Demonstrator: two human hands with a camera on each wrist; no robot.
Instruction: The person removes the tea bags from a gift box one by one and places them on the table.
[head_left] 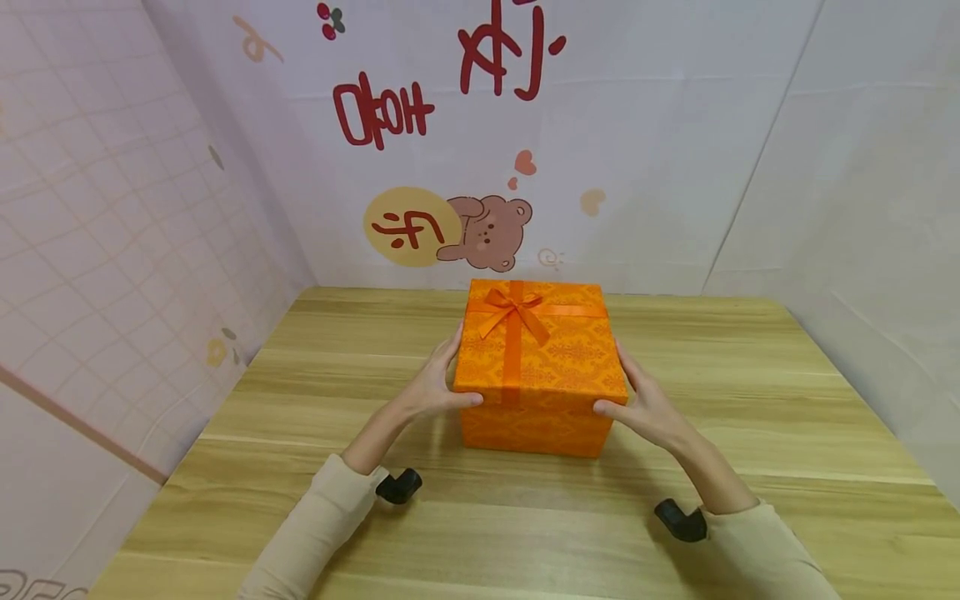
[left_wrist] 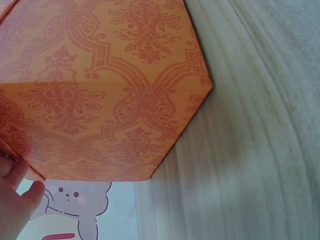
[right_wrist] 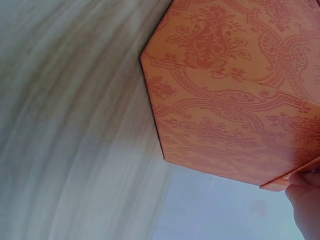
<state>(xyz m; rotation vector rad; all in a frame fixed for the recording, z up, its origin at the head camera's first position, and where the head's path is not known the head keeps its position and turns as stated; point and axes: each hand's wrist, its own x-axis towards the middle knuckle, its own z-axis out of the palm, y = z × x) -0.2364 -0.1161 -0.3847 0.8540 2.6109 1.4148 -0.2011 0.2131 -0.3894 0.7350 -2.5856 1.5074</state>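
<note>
An orange patterned gift box (head_left: pixel 536 429) stands on the wooden table, its lid (head_left: pixel 573 358) on top. Ribbon crosses the lid and is tied in a bow (head_left: pixel 516 308). My left hand (head_left: pixel 438 383) grips the lid's left side, thumb on the front edge. On the opposite side my right hand (head_left: pixel 648 408) holds the lid likewise, its thumb at the front right corner. Fingers of the left hand (left_wrist: pixel 17 192) show at the lid's rim in the left wrist view, and those of the right hand (right_wrist: pixel 306 200) in the right wrist view. The box's inside is hidden.
The wood-grain table (head_left: pixel 360 333) reaches back to a white wall sheet (head_left: pixel 645 167) printed with a bear and red characters. Side sheets flank it left and right. Black angled pieces (head_left: pixel 399 486) stick out near both sleeves.
</note>
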